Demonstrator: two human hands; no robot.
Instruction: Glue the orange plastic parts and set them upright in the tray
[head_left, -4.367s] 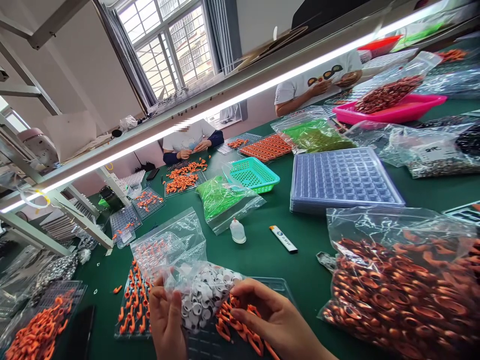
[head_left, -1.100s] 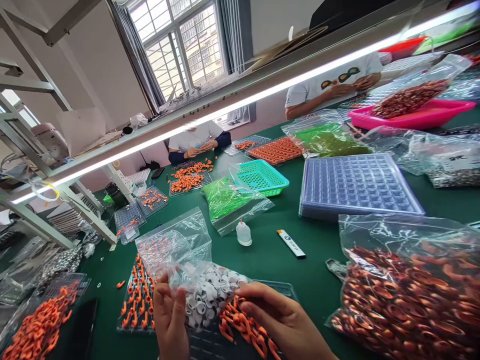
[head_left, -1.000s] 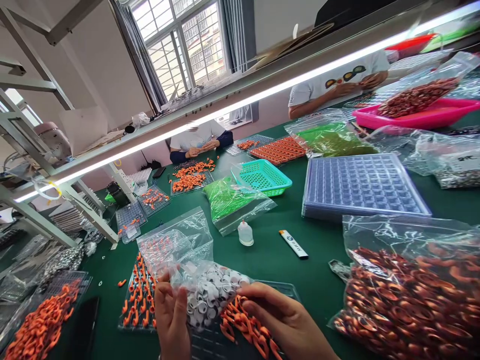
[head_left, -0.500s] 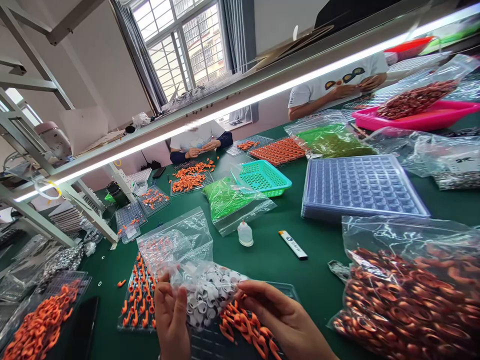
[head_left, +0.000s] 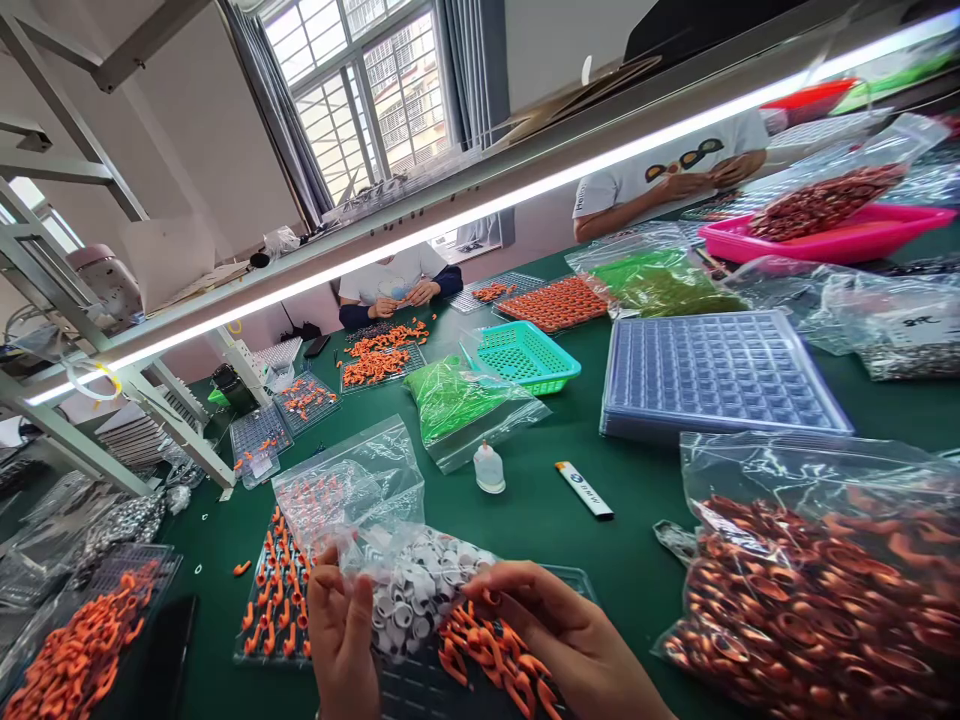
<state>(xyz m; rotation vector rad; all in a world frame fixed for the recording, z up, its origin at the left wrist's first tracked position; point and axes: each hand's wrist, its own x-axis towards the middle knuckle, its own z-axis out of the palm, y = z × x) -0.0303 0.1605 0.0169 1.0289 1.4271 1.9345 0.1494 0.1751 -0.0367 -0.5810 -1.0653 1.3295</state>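
Observation:
A clear plastic bag filled with small white ring-like parts (head_left: 412,598) is held up over the table's near edge. My left hand (head_left: 345,635) is closed on the bag's left side, thumb towards me. At the bag's right side my right hand (head_left: 559,625) has its thumb and fingertips pinched together, touching or very near the plastic. A bit of orange shows between those fingers; I cannot make out what they hold. Below lie loose orange hook-shaped pieces (head_left: 499,655) on a dark tray. To the left, a clear tray (head_left: 274,600) carries rows of orange pieces.
A large bag of copper-coloured parts (head_left: 817,590) lies at right. Beyond my hands are a small white bottle (head_left: 490,470), a lighter (head_left: 585,490), a green-filled bag (head_left: 461,400), a turquoise basket (head_left: 529,360) and stacked clear trays (head_left: 724,375). Two people sit across the table.
My right hand's fingertips have shifted slightly left and down along the bag's right side. My left hand stays where it was on the bag.

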